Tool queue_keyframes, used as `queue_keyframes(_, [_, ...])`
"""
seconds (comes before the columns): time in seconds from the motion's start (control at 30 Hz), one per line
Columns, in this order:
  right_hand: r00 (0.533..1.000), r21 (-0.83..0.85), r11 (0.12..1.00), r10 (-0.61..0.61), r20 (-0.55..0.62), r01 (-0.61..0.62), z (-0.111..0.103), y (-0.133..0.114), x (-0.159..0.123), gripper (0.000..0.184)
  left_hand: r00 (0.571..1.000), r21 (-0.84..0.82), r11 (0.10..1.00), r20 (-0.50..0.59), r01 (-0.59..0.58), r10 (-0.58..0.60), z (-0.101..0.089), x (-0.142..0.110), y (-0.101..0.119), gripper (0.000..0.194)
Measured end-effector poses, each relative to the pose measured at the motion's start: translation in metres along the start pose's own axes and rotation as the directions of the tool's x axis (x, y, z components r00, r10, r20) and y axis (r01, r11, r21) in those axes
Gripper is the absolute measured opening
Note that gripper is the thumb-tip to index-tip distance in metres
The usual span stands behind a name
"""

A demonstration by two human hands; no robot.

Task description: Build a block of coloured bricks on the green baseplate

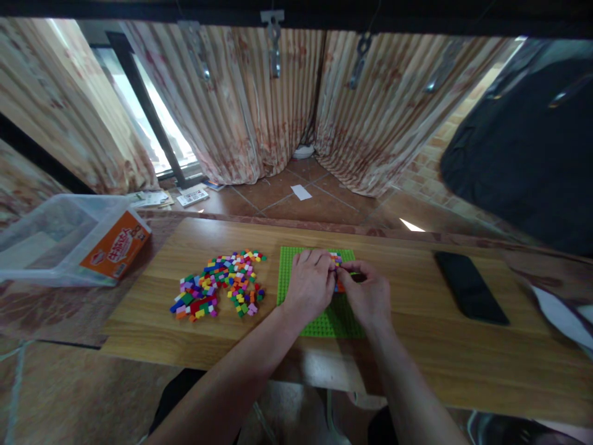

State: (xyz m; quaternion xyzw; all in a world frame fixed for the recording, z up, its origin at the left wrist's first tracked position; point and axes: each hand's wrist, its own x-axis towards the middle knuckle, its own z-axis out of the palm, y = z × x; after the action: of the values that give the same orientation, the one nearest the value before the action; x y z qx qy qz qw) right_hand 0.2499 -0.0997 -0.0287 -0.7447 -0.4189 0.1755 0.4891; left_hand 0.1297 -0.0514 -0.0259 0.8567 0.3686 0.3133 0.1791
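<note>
A green studded baseplate lies on the wooden table, and a cluster of multicoloured toy bricks stands on its upper part. My left hand rests over the plate, its fingers bent and pressed against the left side of the cluster. From the right, my right hand meets it with thumb and forefinger pinched together at the bricks. Whatever sits in that pinch is too small and covered to name. Both hands hide much of the cluster. Left of the plate spreads a pile of loose toy bricks in many colours.
A clear plastic tub with an orange label stands at the table's left end. On the right side of the wooden table lies a black phone. White paper is at the right edge. Metal clips hang overhead.
</note>
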Motion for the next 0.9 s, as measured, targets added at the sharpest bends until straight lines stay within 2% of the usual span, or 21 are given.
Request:
queue_keyframes(0.23, [1.0, -0.013, 1.0, 0.006, -0.008, -0.006, 0.002, -0.001, 0.0, 0.023, 0.999, -0.026, 0.999, -0.029, 0.046, -0.046, 0.0, 0.002, 0.001, 0.007])
queue_keyframes(0.37, [0.999, 0.054, 0.998, 0.011, 0.031, -0.013, 0.0, 0.003, -0.001, 0.024, 0.999, -0.082, 0.996, -0.033, 0.022, -0.025, 0.0, 0.0, -0.002, 0.006])
queue_keyframes(0.47, [1.0, 0.104, 0.994, 0.016, 0.004, -0.017, -0.004, 0.007, 0.002, 0.028, 0.999, -0.183, 0.983, -0.047, 0.016, -0.025, -0.007, -0.002, -0.006, 0.011])
queue_keyframes(0.57, [0.999, 0.133, 0.991, 0.007, -0.049, 0.0, -0.006, 0.01, 0.006, 0.035, 0.995, -0.235, 0.97, -0.065, 0.058, -0.075, -0.017, 0.0, -0.011, 0.02])
queue_keyframes(0.63, [0.999, 0.127, 0.992, -0.023, -0.029, 0.027, -0.006, 0.011, 0.007, 0.042, 0.99, -0.211, 0.974, -0.095, 0.085, -0.107, -0.025, 0.003, -0.018, 0.025])
queue_keyframes(0.77, [0.987, 0.041, 0.993, -0.118, 0.106, 0.114, 0.0, 0.014, 0.009, 0.049, 0.969, -0.081, 0.98, -0.155, 0.18, -0.191, -0.04, 0.01, -0.042, 0.034])
queue_keyframes(0.9, [0.952, -0.06, 0.971, -0.215, 0.216, 0.233, 0.006, 0.017, 0.01, 0.048, 0.936, 0.191, 0.916, -0.049, 0.352, -0.349, -0.061, 0.008, -0.071, 0.04])
